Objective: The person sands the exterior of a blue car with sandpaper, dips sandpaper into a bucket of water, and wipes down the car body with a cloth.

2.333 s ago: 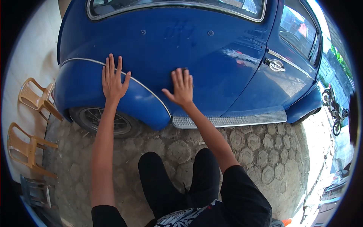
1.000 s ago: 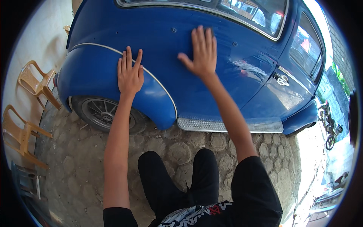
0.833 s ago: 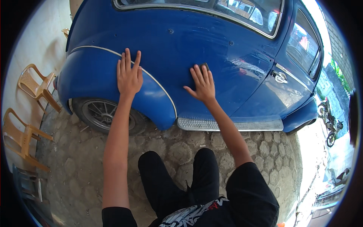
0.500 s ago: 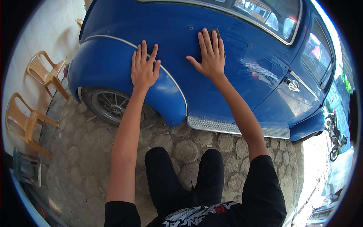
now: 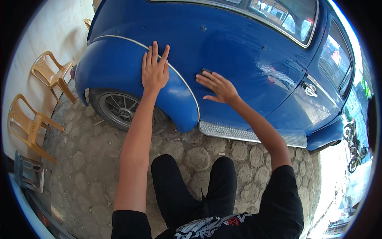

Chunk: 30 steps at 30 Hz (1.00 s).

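Furthest left in my feed, tan chairs (image 5: 30,124) stood by the pale wall (image 5: 39,34), well apart from the hands. Next came the blue rear fender (image 5: 107,61). The left hand (image 5: 155,73) lay flat on it, unclenched and grasping nothing, its fingertips reaching across the pale trim strip (image 5: 186,83). I judged that leaning weight could slide that palm down the fender's curve, and the fingers could tug at the strip.

To its right, the right hand (image 5: 219,87) lay over a dark block (image 5: 206,71) on the blue side panel (image 5: 242,77), thumb standing off. Only a sliver showed past the fingers, so I could not tell whether the hand grasped the block or merely pressed it. The block sat between the strip and the front door's (image 5: 316,113) edge, nearer the strip, above the left end of the running board (image 5: 248,132).

Straying left could knock it against the strip, I thought; uneven pressure or trapped grit could mark the paint; a loose hold could drop it. Farther right, the round fitting (image 5: 264,47) below the side window's (image 5: 286,20) lower edge could snag it.
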### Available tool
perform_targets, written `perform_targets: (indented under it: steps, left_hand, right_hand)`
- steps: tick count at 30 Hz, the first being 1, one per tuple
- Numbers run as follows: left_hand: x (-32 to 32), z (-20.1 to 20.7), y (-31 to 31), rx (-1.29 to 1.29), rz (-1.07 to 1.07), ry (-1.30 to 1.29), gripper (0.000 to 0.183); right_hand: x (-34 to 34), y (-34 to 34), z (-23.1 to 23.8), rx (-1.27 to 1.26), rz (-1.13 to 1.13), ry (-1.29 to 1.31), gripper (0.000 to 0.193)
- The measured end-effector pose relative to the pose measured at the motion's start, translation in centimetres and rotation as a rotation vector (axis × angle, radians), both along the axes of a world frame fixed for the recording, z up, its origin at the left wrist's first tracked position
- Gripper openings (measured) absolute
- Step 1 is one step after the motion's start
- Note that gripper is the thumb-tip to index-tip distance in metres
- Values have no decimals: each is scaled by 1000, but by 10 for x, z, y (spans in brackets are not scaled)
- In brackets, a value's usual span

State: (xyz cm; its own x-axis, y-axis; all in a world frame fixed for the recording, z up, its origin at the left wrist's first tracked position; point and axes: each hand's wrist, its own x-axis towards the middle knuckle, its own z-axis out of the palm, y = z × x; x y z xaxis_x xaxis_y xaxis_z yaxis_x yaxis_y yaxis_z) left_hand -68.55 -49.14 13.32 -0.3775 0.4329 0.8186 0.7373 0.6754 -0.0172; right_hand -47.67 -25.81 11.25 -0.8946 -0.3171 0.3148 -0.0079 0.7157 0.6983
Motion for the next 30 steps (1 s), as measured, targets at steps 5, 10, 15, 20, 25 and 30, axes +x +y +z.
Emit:
perform_targets:
  steps: [5,10,15,20,25,30]
  left_hand:
    - [-2,0,-1,72,-78,34,55]
    - [-5,-2,-2,116,-140,61,56]
    - [-5,-2,-2,101,-136,97,62]
    - [-3,-1,-4,43,-72,74,65]
    - [-3,2,-2,75,-101,58,60]
    - [-3,0,1,94,-97,93,57]
  right_hand:
    - [-48,-20,78,-114,27,357,90]
    - [-89,-52,44,-285,6,566,97]
    - [-51,-64,-78,-336,97,235,113]
    - [-6,-4,-68,14,23,152,111]
    - [70,68,41,-222,-128,273,107]
    - [111,117,122,-412,-76,961,97]
